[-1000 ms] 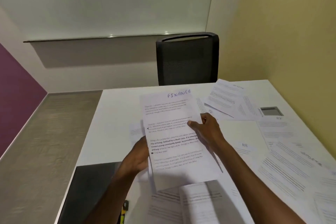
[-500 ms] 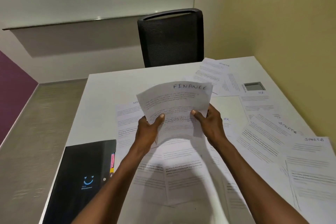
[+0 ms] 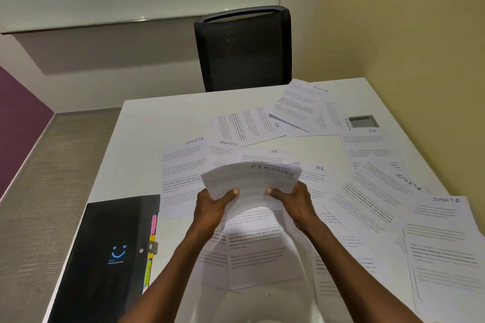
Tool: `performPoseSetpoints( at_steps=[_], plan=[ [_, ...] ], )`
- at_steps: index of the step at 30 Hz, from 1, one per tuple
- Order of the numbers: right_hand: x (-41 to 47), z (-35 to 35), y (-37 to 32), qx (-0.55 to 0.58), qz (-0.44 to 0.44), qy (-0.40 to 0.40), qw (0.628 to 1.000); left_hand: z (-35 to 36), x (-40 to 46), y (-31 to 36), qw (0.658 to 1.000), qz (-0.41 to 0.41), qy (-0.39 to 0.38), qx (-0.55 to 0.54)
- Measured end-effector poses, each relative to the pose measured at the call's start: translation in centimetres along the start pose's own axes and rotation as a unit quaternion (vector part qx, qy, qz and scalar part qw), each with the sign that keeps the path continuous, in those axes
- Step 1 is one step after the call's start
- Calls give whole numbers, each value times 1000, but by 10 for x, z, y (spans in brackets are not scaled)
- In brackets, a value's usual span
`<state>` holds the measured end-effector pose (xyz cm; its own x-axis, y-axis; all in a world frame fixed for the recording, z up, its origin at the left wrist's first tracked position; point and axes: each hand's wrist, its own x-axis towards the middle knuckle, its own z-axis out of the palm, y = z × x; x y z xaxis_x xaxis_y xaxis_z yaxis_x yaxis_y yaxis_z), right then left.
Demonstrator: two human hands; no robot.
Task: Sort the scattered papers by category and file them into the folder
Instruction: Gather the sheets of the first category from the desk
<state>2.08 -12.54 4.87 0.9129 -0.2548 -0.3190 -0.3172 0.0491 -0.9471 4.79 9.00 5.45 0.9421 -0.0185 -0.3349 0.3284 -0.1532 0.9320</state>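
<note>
A small stack of white sheets headed FINANCE [image 3: 252, 181] is held above the table, bowed upward in the middle. My left hand [image 3: 210, 207] grips its left edge and my right hand [image 3: 294, 202] grips its right edge, thumbs on top. Several loose sheets lie scattered on the white table [image 3: 147, 139], headed SPORTS [image 3: 183, 162], ADMIN [image 3: 223, 152], HR [image 3: 315, 176] and SPORTS [image 3: 443, 233]. A black expanding folder [image 3: 110, 252] with coloured tabs lies shut at the near left, left of my left arm.
A black mesh chair [image 3: 246, 50] stands at the table's far side. A grey cable hatch [image 3: 363, 121] is set in the table at the far right. A yellow wall runs along the right; grey floor lies to the left.
The FINANCE sheets went from upright in front of me to lower, flatter and bowed, now gripped at both side edges. My view tilted down, bringing the black folder into sight.
</note>
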Motion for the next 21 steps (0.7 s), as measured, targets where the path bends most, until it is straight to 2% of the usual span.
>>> performPoseSetpoints(
  at_steps=[5, 12, 16, 21],
  plan=[
    [-4, -4, 19, -31, 27, -15, 999, 3, -1, -17, 999, -27, 0, 36],
    [-1, -3, 12, -26, -9, -12, 1000, 8, 1, -21, 999, -35, 23, 18],
    [-5, -2, 22, -67, -2, -32, 997, 11, -5, -30, 998, -54, 10, 22],
    [0, -7, 8, -81, -29, -49, 995, 3, -3, -20, 998, -39, -1, 39]
  ],
)
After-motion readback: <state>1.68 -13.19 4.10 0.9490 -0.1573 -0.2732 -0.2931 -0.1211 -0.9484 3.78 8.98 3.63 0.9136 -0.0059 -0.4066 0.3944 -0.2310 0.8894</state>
